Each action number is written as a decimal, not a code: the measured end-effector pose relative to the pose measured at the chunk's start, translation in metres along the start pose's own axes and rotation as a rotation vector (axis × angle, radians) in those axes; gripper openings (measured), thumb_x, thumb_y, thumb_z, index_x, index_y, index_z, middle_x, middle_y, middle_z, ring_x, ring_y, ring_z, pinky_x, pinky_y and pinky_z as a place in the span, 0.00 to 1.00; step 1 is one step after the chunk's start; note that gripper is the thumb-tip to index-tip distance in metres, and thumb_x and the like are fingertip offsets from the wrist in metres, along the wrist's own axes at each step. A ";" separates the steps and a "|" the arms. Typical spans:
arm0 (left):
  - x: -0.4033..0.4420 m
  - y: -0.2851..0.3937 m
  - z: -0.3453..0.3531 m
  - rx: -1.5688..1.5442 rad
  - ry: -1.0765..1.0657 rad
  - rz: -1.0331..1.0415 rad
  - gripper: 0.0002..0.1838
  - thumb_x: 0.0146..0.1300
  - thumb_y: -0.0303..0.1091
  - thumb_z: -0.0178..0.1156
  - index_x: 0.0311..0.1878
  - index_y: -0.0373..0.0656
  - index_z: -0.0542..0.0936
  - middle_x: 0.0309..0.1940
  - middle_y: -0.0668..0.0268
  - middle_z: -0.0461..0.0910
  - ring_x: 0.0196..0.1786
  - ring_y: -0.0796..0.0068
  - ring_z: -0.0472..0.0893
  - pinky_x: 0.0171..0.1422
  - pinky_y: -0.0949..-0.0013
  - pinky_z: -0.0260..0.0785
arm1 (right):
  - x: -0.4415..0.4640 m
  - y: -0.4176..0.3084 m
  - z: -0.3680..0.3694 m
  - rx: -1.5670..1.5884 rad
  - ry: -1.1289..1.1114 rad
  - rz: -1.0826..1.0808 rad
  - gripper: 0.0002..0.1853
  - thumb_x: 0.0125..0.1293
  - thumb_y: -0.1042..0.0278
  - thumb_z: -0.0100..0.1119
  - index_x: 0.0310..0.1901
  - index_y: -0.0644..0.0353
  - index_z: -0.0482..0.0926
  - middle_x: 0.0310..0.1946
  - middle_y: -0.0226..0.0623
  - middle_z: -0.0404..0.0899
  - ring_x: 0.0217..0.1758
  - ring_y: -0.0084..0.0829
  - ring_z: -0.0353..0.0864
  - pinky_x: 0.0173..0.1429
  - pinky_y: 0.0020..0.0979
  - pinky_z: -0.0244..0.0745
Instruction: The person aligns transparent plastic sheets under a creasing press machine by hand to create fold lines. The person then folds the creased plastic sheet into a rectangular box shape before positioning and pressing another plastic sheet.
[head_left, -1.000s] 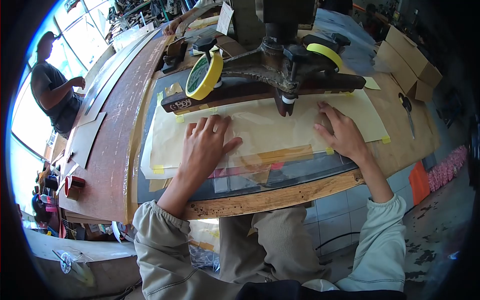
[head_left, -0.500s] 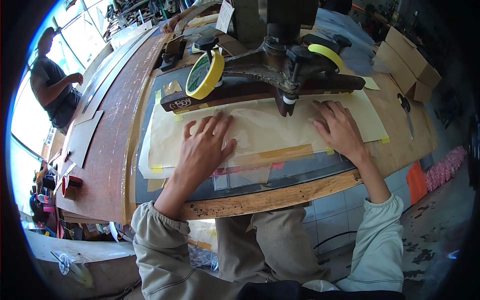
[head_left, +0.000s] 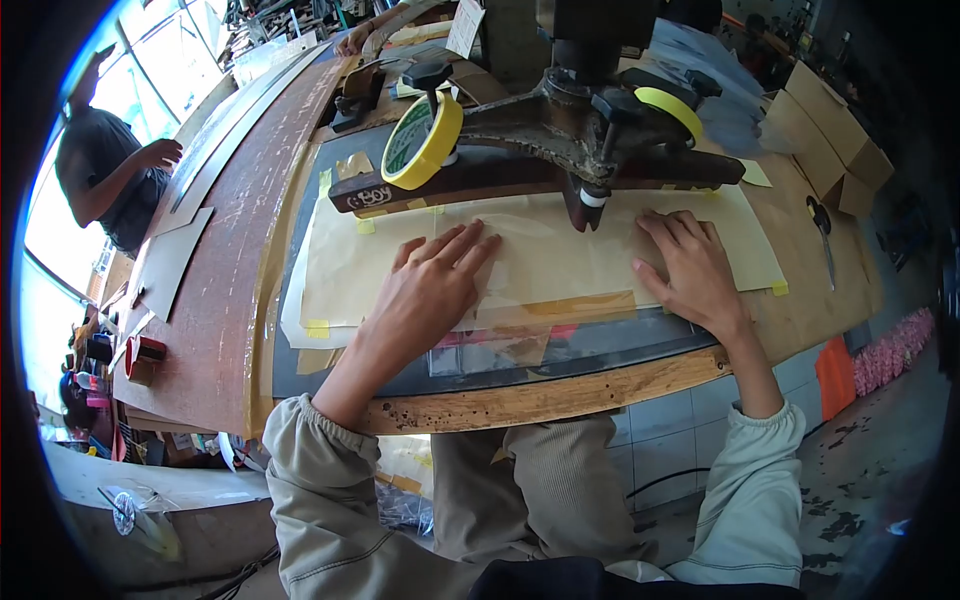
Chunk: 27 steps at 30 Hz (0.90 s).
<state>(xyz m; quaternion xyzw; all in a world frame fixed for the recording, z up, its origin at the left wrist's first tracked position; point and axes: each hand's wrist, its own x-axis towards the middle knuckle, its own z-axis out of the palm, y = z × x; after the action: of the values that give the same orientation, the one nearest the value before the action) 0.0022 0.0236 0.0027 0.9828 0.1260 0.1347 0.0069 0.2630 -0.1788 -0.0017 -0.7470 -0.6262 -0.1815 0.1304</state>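
A long cream-coloured sheet (head_left: 560, 240) lies on the dark board (head_left: 400, 383), with bits of yellow tape along its edges. My left hand (head_left: 430, 290) rests flat on the left part of the sheet, fingers spread and holding nothing. On the right part lies my right hand (head_left: 690, 265), its fingers stretched out and somewhat bent. A clear plastic piece and a brown tape strip (head_left: 570, 305) show near the sheet's front edge. Just beyond my hands, a dark metal bar (head_left: 520, 182) crosses the sheet's far side, under a heavy machine head (head_left: 580, 110).
Yellow tape rolls (head_left: 430, 150) hang on the machine's knobs. Scissors (head_left: 822, 235) and a cardboard box (head_left: 825, 140) are at the right. A person (head_left: 105, 170) stands beyond the table on the left; another person's hand (head_left: 355, 40) is at the back. A wooden edge (head_left: 550, 392) runs along the front.
My left hand has slid right across the sheet towards the middle. My right hand stays in about the same place. The view has shifted slightly, and the person at left has moved an arm.
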 end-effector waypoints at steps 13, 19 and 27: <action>-0.004 0.003 0.006 0.062 0.027 -0.053 0.34 0.56 0.27 0.60 0.69 0.53 0.71 0.71 0.69 0.69 0.66 0.63 0.70 0.67 0.53 0.61 | -0.005 -0.003 0.003 0.032 0.060 0.040 0.21 0.57 0.53 0.64 0.43 0.64 0.81 0.44 0.40 0.79 0.53 0.40 0.75 0.56 0.41 0.68; -0.004 0.003 0.000 0.083 0.041 -0.026 0.32 0.58 0.28 0.59 0.68 0.53 0.71 0.70 0.68 0.70 0.66 0.66 0.72 0.66 0.53 0.61 | -0.001 -0.004 -0.008 0.006 0.037 0.047 0.22 0.57 0.52 0.65 0.43 0.64 0.83 0.41 0.39 0.78 0.50 0.38 0.76 0.54 0.40 0.69; -0.021 0.006 -0.014 0.017 0.066 0.042 0.23 0.63 0.32 0.61 0.63 0.50 0.76 0.65 0.65 0.75 0.64 0.65 0.75 0.71 0.54 0.60 | -0.011 -0.005 -0.013 0.028 -0.023 0.014 0.27 0.63 0.49 0.62 0.52 0.67 0.79 0.52 0.44 0.79 0.56 0.42 0.77 0.61 0.40 0.70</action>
<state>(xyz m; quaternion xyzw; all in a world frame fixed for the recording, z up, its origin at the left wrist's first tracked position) -0.0195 0.0124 0.0113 0.9803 0.1066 0.1661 -0.0085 0.2547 -0.1931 0.0051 -0.7514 -0.6249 -0.1633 0.1350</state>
